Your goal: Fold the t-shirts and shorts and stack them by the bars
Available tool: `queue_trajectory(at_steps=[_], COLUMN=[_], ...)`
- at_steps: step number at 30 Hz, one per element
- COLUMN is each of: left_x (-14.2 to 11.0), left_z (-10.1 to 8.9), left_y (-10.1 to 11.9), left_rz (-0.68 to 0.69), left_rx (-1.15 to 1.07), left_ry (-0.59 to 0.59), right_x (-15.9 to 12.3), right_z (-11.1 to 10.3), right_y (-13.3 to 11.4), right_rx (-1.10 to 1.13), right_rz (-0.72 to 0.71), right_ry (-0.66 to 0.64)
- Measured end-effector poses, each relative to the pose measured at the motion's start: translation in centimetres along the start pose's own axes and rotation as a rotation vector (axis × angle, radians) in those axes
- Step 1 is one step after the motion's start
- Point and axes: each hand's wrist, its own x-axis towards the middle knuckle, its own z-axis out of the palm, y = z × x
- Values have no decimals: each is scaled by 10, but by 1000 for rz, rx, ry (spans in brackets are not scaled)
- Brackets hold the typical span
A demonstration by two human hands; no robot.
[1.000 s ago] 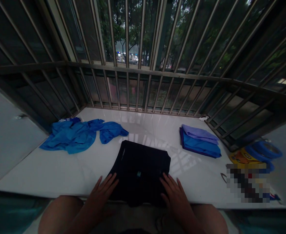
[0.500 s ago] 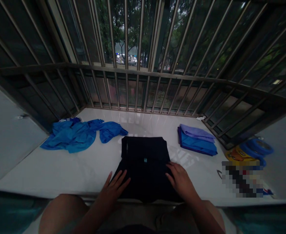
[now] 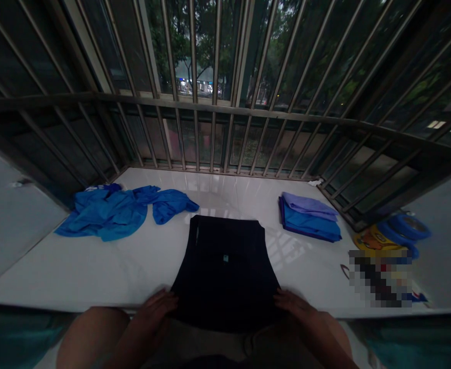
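Note:
A dark navy garment lies flat on the white ledge in front of me, with a small light-blue tag near its middle. The near end hangs toward my lap. At its lower left side, my left hand is closed on the fabric edge, thumb hidden. My right hand pinches the opposite side edge at about the same height. Farther left, a bright blue garment is spread in a crumpled heap. A folded stack of purple and blue clothes sits beyond my right hand.
Metal window bars rise behind the white ledge. To the right stand a yellow-and-blue container and a blurred-out patch of items. My knees are under the front edge.
Both hands have moved down and toward me, from lying on the garment to holding its side edges. The garment's near part is drawn out closer to my lap, and its upper fold looks flatter.

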Motion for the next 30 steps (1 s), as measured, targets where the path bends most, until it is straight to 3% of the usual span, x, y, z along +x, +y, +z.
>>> queue_trajectory(at_steps=[3,5,7,9,12,15,19,23,25,28,30], left_x=[27,59,98,140,196,230,237,233,237,253,267], left_z=[-32,-53,-66,-67,-50,-26,-4,7,8,3,-2], left_y=[13,17,16,7,-11,-28,-44,-52,-54,-56,-57], left_rz=[-306,-448,-542,-640,-827,-959,-939,-806,-641,-377,-317], left_rx=[-299,-515,-705,-845,-928,-911,-850,-743,-600,-345,-259], left_ry=[-123,-220,-233,-177,19,134,149,135,49,-204,-348], right_x=[10,27,53,85,134,166,170,165,170,186,199], right_z=[-30,-50,-66,-74,-71,-58,-44,-35,-31,-27,-27], right_y=[-22,-35,-42,-43,-36,-24,-12,-17,-25,-36,-39], right_rx=[306,557,768,887,893,801,603,356,262,153,85], right_rz=[131,173,194,251,432,551,564,430,317,174,143], right_ry=[-234,-344,-385,-309,-72,91,224,308,271,143,61])
